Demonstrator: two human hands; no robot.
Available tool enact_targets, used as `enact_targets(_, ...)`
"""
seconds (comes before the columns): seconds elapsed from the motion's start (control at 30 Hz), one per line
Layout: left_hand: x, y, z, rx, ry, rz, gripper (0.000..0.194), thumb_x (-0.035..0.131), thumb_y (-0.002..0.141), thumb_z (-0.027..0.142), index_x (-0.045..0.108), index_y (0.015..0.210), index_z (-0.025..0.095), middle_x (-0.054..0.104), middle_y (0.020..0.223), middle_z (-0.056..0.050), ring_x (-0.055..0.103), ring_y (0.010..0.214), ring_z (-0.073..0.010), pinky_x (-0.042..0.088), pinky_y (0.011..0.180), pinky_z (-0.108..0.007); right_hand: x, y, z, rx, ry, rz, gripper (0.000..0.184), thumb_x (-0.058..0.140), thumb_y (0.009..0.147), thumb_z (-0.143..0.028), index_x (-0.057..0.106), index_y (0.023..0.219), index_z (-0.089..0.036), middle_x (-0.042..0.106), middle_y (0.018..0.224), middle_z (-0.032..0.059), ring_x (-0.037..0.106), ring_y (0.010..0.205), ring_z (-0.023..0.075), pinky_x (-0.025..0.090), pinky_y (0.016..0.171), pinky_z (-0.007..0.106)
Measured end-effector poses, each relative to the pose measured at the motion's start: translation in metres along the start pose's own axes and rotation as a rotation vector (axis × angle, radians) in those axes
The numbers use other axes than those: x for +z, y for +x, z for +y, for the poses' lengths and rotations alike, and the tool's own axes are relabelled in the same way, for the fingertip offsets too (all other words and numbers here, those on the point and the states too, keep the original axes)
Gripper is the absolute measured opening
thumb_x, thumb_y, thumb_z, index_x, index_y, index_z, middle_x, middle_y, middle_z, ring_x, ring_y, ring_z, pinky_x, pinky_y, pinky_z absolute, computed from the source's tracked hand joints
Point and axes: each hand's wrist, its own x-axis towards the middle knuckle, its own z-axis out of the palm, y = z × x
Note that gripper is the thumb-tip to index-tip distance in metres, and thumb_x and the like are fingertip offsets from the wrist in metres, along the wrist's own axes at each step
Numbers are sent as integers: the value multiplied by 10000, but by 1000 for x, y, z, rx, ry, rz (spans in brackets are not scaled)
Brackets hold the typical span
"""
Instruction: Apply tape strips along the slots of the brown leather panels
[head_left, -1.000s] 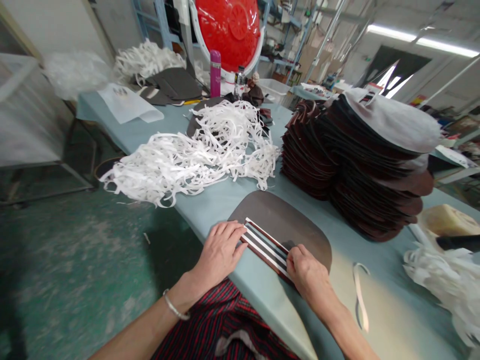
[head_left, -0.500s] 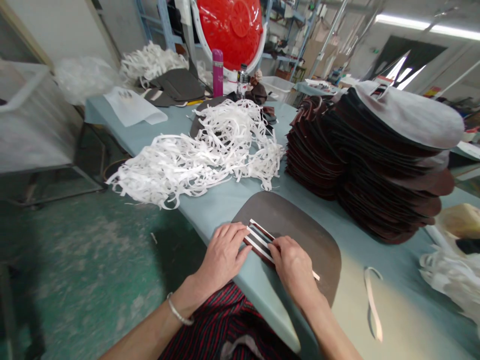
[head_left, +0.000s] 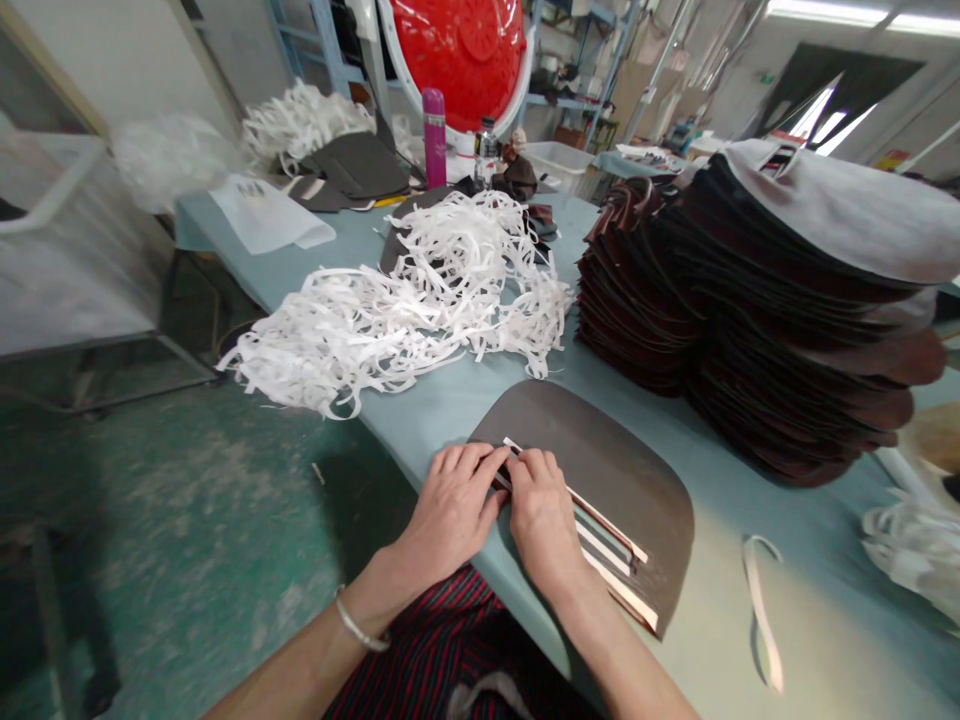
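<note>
A dark grey-brown panel [head_left: 607,440] with rounded corners lies on the blue-green table at its front edge. A long slot is cut in it, edged with dark red, and white tape strips [head_left: 611,555] run along its sides. At the slot's left end my left hand [head_left: 454,505] is closed on the panel's edge, thumb below and fingertips at the slot. My right hand [head_left: 544,510] is right beside it, fingers curled down and pinching at the tape; its fingertips nearly touch the left ones. The hands hide this end of the slot.
A loose white strip [head_left: 763,615] lies to the right. Behind spreads a heap of white tape [head_left: 405,310]. A tall stack of dark brown pieces [head_left: 750,330] stands at the back right. Farther back are a pink bottle [head_left: 434,140] and a red fan-like disc [head_left: 465,55].
My right hand has slid left along the slot to meet my left hand, uncovering the tape strips at the right end. My left hand has stayed nearly in place.
</note>
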Motion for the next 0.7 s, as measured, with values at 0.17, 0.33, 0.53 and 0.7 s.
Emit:
enact_targets(0.17,-3,2,-1,66,57,-22,361,485,913,252,525,1265,187,561,1212,-105,496,1116,-277,404,971,-474,-4,-19,5,-138,-270,-14,251,456,894,-87,607,1095,-81,584,955,144,474,848,282,460,697,426)
enact_targets(0.33,-3,1,-2,97,86,-22,375,476,928,298,516,1284,185,567,1216,-105,501,1111,-271,416,960,-456,-25,-74,43,-190,-268,-43,313,420,896,-64,563,1175,-63,572,1022,172,478,911,285,463,751,416)
enact_targets(0.53,2,-1,-4,128,114,-14,365,472,936,311,529,1268,170,573,1204,-110,506,1101,-266,421,956,-450,-49,-138,82,-184,-241,-17,361,352,924,-96,509,1249,-80,554,1048,166,464,944,280,434,782,415)
enact_targets(0.7,4,-1,-4,130,135,-2,377,471,938,308,521,1289,181,561,1220,-114,501,1113,-266,425,957,-450,-55,-129,80,-98,-222,-52,247,388,904,-77,615,993,-116,568,936,127,457,856,257,403,743,398)
